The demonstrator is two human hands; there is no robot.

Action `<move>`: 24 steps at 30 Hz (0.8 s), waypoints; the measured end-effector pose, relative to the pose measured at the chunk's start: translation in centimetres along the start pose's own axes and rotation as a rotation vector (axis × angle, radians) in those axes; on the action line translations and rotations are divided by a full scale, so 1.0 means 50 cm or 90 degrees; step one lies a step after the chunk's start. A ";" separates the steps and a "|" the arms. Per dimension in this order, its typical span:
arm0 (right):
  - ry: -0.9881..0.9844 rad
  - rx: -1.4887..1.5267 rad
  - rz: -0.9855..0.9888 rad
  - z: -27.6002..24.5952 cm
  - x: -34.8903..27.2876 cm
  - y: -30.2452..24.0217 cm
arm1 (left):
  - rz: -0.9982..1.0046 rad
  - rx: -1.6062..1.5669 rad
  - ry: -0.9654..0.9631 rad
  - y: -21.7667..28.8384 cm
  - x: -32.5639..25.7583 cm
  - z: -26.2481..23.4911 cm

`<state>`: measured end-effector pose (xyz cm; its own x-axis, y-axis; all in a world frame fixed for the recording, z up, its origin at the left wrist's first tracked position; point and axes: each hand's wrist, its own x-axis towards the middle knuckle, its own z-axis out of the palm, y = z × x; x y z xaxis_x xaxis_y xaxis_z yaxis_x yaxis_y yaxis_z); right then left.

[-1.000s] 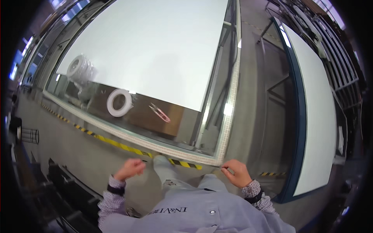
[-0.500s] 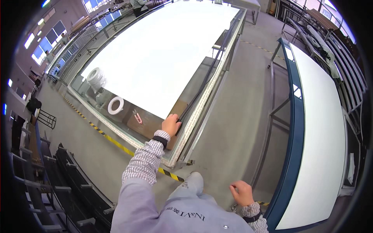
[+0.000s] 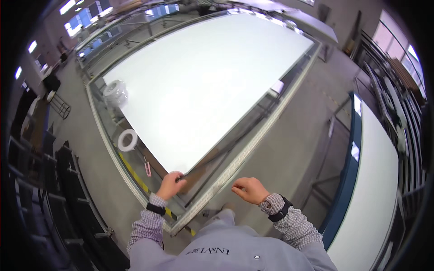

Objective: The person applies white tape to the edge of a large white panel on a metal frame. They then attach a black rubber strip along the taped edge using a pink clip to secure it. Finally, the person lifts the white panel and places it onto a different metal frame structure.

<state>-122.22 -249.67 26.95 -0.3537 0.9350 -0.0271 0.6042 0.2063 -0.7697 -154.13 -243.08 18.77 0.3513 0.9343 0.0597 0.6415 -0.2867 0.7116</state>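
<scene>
A large white sheet [image 3: 212, 90] lies over a glass-topped table with a pale, marked edge strip [image 3: 239, 165]. At the sheet's near corner my left hand [image 3: 170, 185] is closed, thumb and fingertips pinching that corner. My right hand [image 3: 251, 189] hovers beyond the table's right edge, fingers curled together, with nothing visible in them. Left of the sheet's corner lie small pink-handled snips [image 3: 147, 168] and a white tape roll [image 3: 127, 140]. Farther back, plastic-wrapped rolls [image 3: 115, 91] rest at the sheet's left edge.
To my right stands a blue-edged rack with a white panel [image 3: 377, 149]. Dark racks [image 3: 77, 194] are at the lower left. Yellow-black tape [image 3: 131, 174] marks the floor along the table. Metal profiles [image 3: 402, 117] are stacked at the far right.
The view has shifted. My left hand has gone from the dark strips beside the sheet to its near corner. My right hand has risen from my side toward the table edge.
</scene>
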 end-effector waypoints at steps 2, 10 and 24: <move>-0.022 -0.024 -0.014 -0.035 0.076 0.062 | -0.032 0.044 -0.024 0.015 0.006 -0.004; 0.009 -0.397 -0.187 -0.187 0.326 0.394 | -0.087 0.411 0.035 0.027 -0.013 0.052; -0.171 -0.206 -0.382 -0.381 0.469 0.455 | -0.338 0.505 0.449 0.249 0.030 0.058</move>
<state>-103.16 -217.58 20.96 -0.8280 0.5398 0.1520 0.4176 0.7743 -0.4754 -143.65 -245.84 25.71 -0.3800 0.8149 0.4376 0.9243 0.3525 0.1462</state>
